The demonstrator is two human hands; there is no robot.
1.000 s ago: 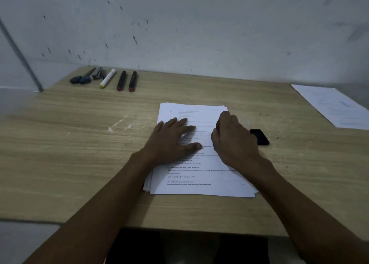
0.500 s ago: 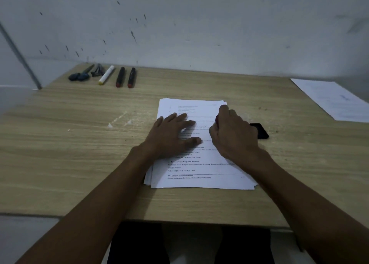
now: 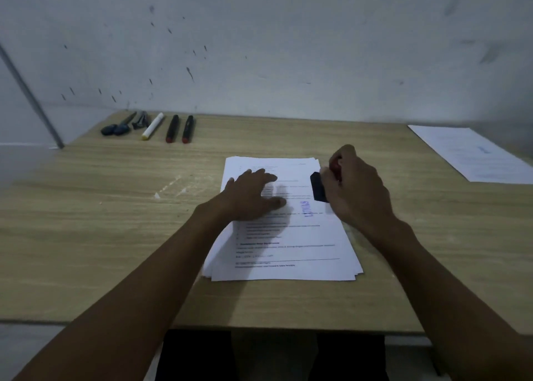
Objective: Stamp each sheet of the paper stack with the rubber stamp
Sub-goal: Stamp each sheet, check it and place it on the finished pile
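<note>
Scene: A person seated at a wood-grain surface [image 3: 86,207] works through a paper stack [image 3: 288,253] lying square in front of them, its sheets slightly fanned at the near corners.

Left hand: The left hand [image 3: 248,199] lies flat on the upper left of the top sheet, fingers straight and spread, apparently to keep the stack from sliding or lifting with the stamp.

Right hand: The right hand [image 3: 354,190] hovers at the stack's right edge, its grip curled round the rubber stamp [image 3: 318,186]; a red handle shows between the fingers, and the dark base is tilted up off the paper, facing left.

Mark: A blue-violet imprint [image 3: 308,208] sits on the top sheet just beside the left thumb, running up the page; its lettering is too blurred to read with confidence.

Stage: Judging by the visible mark and the raised stamp, this sheet looks done; the next step would likely be moving it aside to reach the sheet beneath.

Finished pile: A separate sheet [image 3: 473,155] bearing a faint blue mark lies well apart at the far right, probably where stamped pages go.

Background: Two red-capped markers [image 3: 180,128], a white marker [image 3: 153,126] and dark-handled tools [image 3: 121,125] lie in a row at the far left, near the wall.
</note>
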